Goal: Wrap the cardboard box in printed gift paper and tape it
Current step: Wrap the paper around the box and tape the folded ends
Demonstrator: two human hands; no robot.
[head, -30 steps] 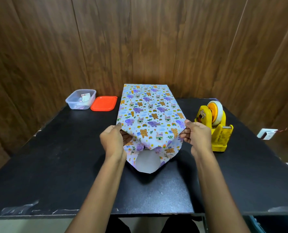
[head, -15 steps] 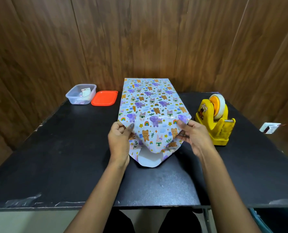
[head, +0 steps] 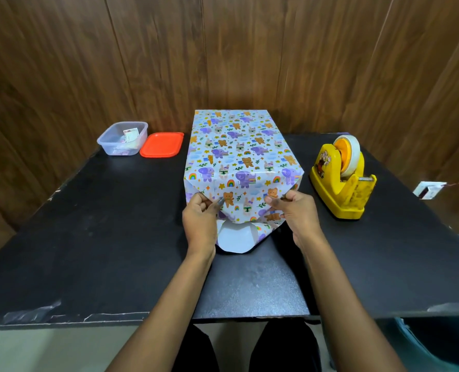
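The cardboard box cannot itself be seen: it lies wholly under the printed gift paper (head: 239, 157), and this wrapped box sits lengthwise on the black table (head: 89, 237), its far end close to the wooden wall. At the near end of the wrapped box the paper is not closed. The left hand (head: 200, 218) pinches the paper at the near left corner and the right hand (head: 298, 213) pinches it at the near right corner, fingers curled onto the sheet, apparently to draw the side folds inward and keep the end flap taut and square. Below the hands, the bottom flap (head: 233, 240) lies on the table just in front of the wrapped box, white underside up, waiting to be folded up. A yellow tape dispenser (head: 342, 183) stands just right of the wrapped box, near the right hand, probably so a strip can be pulled once the end is folded. Left of the wrapped box's far end lie an orange lid (head: 162, 145) and, beyond it, a clear plastic container (head: 122, 138).
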